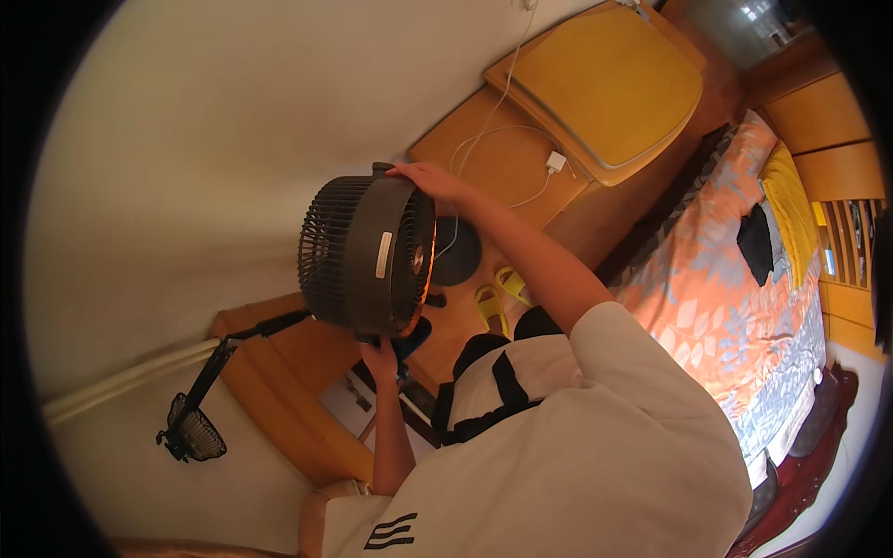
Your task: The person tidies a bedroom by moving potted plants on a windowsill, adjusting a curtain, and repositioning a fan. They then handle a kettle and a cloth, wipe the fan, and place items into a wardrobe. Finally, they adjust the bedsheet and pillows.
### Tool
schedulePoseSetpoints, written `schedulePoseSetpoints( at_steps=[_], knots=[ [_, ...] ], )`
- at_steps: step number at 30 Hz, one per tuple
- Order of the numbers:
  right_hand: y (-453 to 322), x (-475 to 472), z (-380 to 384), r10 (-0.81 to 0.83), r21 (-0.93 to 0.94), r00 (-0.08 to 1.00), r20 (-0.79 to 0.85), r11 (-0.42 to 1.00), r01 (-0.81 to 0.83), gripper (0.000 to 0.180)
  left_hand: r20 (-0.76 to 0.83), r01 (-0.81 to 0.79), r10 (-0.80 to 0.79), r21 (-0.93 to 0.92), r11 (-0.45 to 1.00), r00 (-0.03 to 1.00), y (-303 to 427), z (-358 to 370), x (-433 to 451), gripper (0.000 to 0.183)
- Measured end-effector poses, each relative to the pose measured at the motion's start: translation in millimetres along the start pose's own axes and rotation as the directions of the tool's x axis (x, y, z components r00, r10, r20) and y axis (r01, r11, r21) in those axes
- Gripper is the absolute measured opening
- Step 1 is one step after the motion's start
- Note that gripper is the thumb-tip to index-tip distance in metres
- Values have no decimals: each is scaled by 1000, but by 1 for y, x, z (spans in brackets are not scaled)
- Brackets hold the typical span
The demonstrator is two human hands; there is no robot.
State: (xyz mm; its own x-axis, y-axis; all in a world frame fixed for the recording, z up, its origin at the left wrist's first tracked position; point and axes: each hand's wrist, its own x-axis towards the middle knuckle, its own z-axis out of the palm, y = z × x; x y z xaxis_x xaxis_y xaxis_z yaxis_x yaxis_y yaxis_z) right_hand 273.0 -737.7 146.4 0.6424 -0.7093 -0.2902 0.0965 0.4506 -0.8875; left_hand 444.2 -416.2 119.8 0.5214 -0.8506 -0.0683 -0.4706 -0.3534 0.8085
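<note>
A round black fan head with a slatted cage is held up in front of me, between both hands. My right hand rests on its upper side, beside a short dark knob. From below, my left hand grips the underside near the lower mount. The fan's front grille faces right, with a round badge at its centre, and a pale label sits on its side band. Behind the fan a dark round disc lies on the floor, partly hidden; a thin white cable passes over it.
A white plug adapter with cable lies on a low wooden surface beside a yellow-topped piece of furniture. Yellow slippers are near my legs. At right is a bed; at left, a small caged fan on a jointed arm.
</note>
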Motion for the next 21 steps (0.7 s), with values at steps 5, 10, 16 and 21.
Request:
schedulePoseSetpoints(
  at_steps=[5, 10, 16, 21],
  knots=[
    [-4, -14, 4, -95, -250, 995, -10, 964, 90, 45, 61, 79, -80, 25, 997, 995, -39, -8, 8, 30],
    [4, -20, 6, -134, -240, 990, -49, 964, 118, 45, 34, -25, 25, -8, 1000, 999, -44, -14, 21, 32],
    [6, -30, 13, -205, -267, 974, -96, 948, 173, 44, 96, 25, -31, 68, 997, 995, -36, -35, 41, 33],
    [6, -25, 13, -207, -238, 973, -101, 955, 178, 41, 56, 51, -53, 34, 998, 997, -42, -31, 41, 32]
  ],
)
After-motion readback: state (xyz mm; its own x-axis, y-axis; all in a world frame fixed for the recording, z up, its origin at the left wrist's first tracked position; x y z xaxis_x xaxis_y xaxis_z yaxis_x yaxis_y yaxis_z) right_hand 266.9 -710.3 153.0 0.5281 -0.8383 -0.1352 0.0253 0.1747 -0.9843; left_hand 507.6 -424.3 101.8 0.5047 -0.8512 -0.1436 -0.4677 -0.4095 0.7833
